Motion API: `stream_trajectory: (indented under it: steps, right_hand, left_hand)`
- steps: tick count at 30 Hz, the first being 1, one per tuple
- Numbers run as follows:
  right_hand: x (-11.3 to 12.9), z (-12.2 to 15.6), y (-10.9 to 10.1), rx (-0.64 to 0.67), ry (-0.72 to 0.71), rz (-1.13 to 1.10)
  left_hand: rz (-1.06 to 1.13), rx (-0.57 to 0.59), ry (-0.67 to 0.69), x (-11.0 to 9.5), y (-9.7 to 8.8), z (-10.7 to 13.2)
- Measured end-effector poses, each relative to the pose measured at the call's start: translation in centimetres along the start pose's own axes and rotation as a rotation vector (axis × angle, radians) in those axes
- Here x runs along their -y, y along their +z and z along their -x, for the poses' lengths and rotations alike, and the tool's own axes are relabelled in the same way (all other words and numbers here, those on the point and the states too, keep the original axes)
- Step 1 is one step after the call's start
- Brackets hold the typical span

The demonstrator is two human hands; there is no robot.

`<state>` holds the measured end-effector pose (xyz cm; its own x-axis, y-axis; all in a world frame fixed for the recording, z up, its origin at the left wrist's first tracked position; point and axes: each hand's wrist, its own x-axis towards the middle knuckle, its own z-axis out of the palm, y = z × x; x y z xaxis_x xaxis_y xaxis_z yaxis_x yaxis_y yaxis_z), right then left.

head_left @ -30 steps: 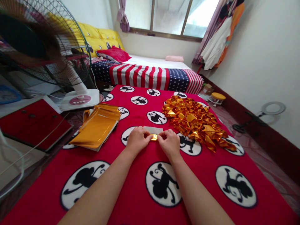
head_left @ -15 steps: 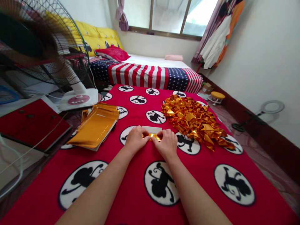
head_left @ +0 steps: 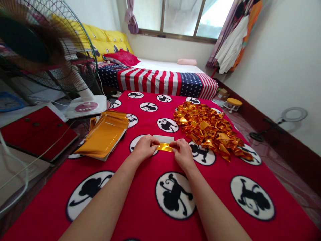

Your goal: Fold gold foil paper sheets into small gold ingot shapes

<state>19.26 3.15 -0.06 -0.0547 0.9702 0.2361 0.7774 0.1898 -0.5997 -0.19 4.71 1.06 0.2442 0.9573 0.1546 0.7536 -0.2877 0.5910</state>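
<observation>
A small folded strip of gold foil paper (head_left: pixel 165 147) lies on the red blanket (head_left: pixel 150 187) between my hands. My left hand (head_left: pixel 144 147) pinches its left end and my right hand (head_left: pixel 182 152) pinches its right end, fingers closed on it. Just behind the strip, a white edge of paper (head_left: pixel 163 138) shows. A pile of folded gold foil pieces (head_left: pixel 209 129) lies to the right of my hands. To the left sits a stack of flat gold foil sheets (head_left: pixel 104 134).
A standing fan (head_left: pixel 47 50) with its white base (head_left: pixel 85 106) stands at the left, with a red cabinet (head_left: pixel 35 132) beside it. A bed with a striped flag cover (head_left: pixel 160 80) lies beyond. A ring light (head_left: pixel 292 115) sits on the floor at right.
My hands have drawn slightly apart, so more of the gold strip shows between them than a second ago.
</observation>
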Motion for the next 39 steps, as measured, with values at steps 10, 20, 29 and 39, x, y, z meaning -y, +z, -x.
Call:
stream_trajectory:
  steps: [10,20,29,39]
  right_hand:
    - [0.5,0.1,0.1,-0.029,0.026,0.042]
    - [1.7,0.2,0.9,-0.118,0.028,0.259]
    - [0.1,0.1,-0.7,-0.014,-0.035,0.002]
    - [-0.1,0.3,-1.1,0.035,-0.067,-0.013]
  left_hand:
    - [-0.069,-0.044,-0.084,-1.1,0.3,0.0]
    - [0.019,-0.034,-0.015,0.2,0.1,-0.1]
    - [0.077,0.124,0.077,0.9,-1.9,0.2]
    - [0.08,0.138,0.09,0.5,-2.1,0.2]
